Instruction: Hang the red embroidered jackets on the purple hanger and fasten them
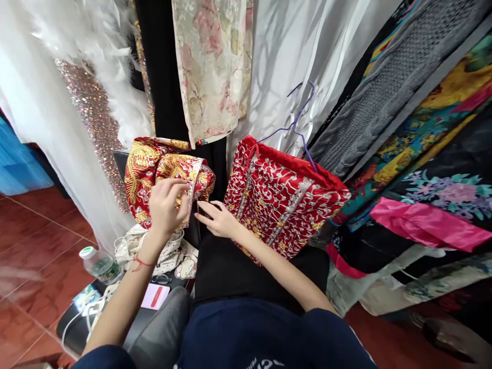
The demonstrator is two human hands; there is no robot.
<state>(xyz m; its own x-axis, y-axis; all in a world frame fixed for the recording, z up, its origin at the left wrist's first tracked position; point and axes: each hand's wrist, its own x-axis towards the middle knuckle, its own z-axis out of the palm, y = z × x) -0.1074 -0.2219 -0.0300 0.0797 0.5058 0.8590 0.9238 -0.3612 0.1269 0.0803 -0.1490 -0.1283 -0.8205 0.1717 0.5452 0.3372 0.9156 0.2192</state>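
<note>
A red garment with gold embroidery and a pale trimmed edge (140, 164) lies bunched in front of me on the left. Over its front my left hand (167, 207) hovers or rests, fingers bent inward and thumb near the index finger; what they pinch, if anything, I cannot make out. Close to the garment's right edge is my right hand (218, 219), its fingers stretched out and slightly apart, with nothing visible in them. Beside my right forearm, a red skirt-like garment with silver and gold embroidery (277, 200) leans tilted on a purple hanger (295, 124).
Hanging clothes crowd the far side and right, including a grey knit (357, 97) and a floral cloth (215, 66). White feathered fabric (115, 61) hangs left. A black seat at lower left bears a bottle (100, 264), a phone (156, 296) and white cables (94, 307).
</note>
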